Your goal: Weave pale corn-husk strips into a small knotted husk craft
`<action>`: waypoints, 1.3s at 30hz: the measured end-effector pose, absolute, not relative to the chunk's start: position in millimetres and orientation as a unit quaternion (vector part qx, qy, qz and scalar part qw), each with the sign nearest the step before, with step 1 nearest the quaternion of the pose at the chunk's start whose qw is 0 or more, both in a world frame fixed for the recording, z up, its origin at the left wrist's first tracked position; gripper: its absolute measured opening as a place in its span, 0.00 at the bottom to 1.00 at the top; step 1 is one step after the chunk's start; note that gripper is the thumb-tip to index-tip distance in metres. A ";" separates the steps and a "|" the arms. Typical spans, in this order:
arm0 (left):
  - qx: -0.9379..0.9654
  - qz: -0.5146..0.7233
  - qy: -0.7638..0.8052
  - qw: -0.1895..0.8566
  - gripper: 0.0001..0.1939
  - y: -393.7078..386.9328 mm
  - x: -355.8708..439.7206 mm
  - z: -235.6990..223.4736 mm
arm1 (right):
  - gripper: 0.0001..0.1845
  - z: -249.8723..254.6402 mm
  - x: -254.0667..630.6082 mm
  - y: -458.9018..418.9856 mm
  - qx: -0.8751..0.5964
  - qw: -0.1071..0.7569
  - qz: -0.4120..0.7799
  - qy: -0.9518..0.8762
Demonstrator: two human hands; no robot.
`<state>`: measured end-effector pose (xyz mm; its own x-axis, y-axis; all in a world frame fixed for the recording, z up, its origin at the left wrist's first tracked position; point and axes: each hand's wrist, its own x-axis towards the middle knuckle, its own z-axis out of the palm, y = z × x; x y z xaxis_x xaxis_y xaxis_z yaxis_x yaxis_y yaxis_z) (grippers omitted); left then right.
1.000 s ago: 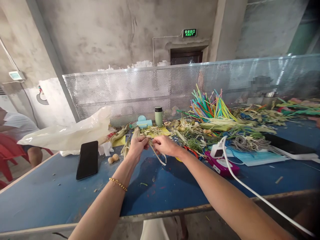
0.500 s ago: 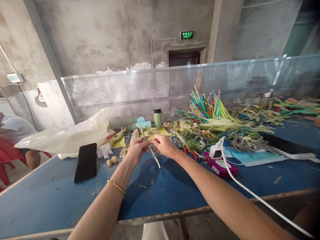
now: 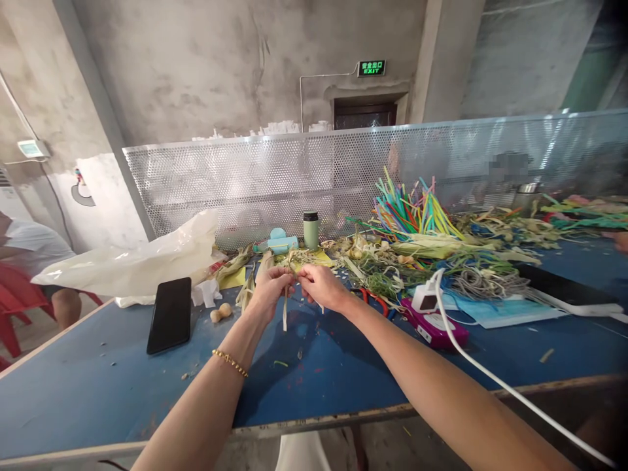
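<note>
My left hand (image 3: 271, 288) is closed in a pinch on a pale dried corn husk strip (image 3: 285, 315), whose flat end hangs below the fingers. Close beside it, my right hand (image 3: 321, 286) also pinches the husk, fingertips nearly touching those of the left. A short pale end shows under the right fingers. The exact fold between the fingertips is too small to make out. Both hands are above the blue table (image 3: 275, 392). Two joined pale round beads (image 3: 220, 313) lie left of my left hand. Red-handled scissors (image 3: 375, 302) rest to the right of my right hand.
A black phone (image 3: 169, 315) and a plastic bag (image 3: 132, 261) lie at left. Behind the hands stands a green bottle (image 3: 311, 230). Husk scraps, colourful stems (image 3: 412, 209), a purple power strip (image 3: 436, 324) and white cable (image 3: 471, 366) occupy the right. A seated person (image 3: 34, 245) is at far left.
The husk strip slanted down to the right before; now its end hangs straight down under my left fingers. My hands have drawn slightly closer at the fingertips, and a short end shows below the right.
</note>
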<state>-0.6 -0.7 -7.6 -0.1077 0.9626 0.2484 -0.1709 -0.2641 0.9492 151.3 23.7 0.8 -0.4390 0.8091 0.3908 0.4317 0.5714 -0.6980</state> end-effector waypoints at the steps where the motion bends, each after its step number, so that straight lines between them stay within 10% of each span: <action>1: 0.501 0.628 0.402 0.439 0.10 -1.0 0.1 -7.3 | 0.11 0.5 151.1 23.6 -0.383 0.365 0.264 -0.807; 22: 0.545 0.650 0.442 0.291 0.08 -1.7 6.8 -7.9 | 0.14 -1.4 147.5 28.3 -0.374 0.423 0.247 -0.788; 39: 0.350 0.747 0.339 0.452 0.05 1.7 -14.5 5.7 | 0.06 -4.4 146.3 23.4 -0.334 0.362 0.474 -0.730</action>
<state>-14.5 1.7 5.7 -0.3470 0.9127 0.2159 -0.4387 -0.3614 0.8228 146.3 23.4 -4.4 -0.5154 0.8304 0.2119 0.1449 0.3281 -0.9335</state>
